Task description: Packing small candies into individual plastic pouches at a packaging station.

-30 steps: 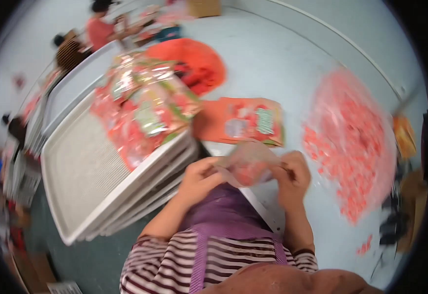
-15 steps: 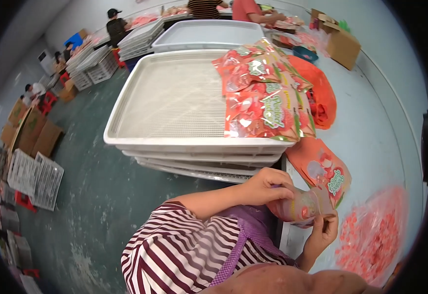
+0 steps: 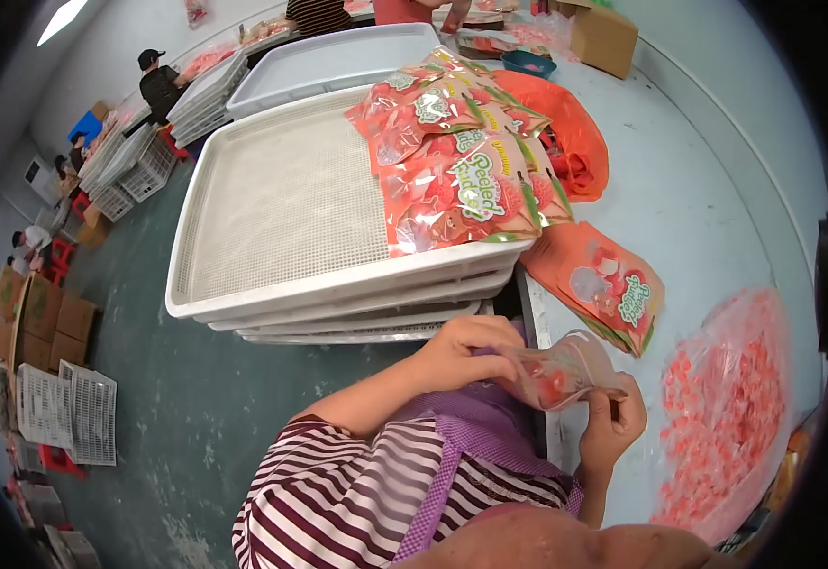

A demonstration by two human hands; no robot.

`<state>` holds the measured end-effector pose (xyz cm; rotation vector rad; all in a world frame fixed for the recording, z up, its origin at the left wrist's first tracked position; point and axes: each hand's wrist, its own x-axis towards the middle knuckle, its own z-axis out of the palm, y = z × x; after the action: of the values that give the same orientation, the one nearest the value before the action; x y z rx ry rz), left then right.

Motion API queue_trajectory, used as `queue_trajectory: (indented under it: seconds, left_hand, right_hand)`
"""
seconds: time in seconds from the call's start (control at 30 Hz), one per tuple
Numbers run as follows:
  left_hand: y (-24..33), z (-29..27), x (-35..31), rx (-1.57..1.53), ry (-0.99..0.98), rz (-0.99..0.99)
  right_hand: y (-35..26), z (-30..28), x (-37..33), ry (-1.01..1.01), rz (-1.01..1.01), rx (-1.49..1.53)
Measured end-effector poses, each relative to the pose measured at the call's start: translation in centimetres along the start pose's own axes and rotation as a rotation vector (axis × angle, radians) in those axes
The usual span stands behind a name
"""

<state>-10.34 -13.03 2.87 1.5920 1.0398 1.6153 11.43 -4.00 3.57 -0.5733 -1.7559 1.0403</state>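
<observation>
Between my two hands is a printed plastic pouch, its mouth spread into a rounded opening. My left hand is closed on one side of it, thumb and fingers pinching the edge. On the opposite side my right hand pinches the rim. Just beyond them, a stack of flat orange-pink pouches lies on the table. Right of my right hand sits a big clear bag of small pink-red pieces. Several glossy pouches lie overlapping on the right part of a white mesh tray.
The tray tops a stack of similar trays beside the pale table. An orange-red bag, a teal bowl and a cardboard box stand farther back. Another white tray lies behind. Other people work at the far tables. White crates stand on the green floor.
The view has turned rightward, so the scene sits farther left. The pouch has gone from fairly flat to mouth spread wide, with both hands still gripping it.
</observation>
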Motion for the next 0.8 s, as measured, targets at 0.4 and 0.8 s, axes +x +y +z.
queue_trajectory:
  seconds: [0.4, 0.8]
  left_hand:
    - [1.7, -0.5, 1.2, 0.252, 0.104, 0.165]
    - [0.6, 0.7, 2.2, 0.067, -0.093, -0.023]
  right_hand:
    - [-0.3, -0.5, 0.4, 0.094, -0.003, 0.083]
    - [0.9, -0.5, 0.3, 0.057, 0.023, 0.088]
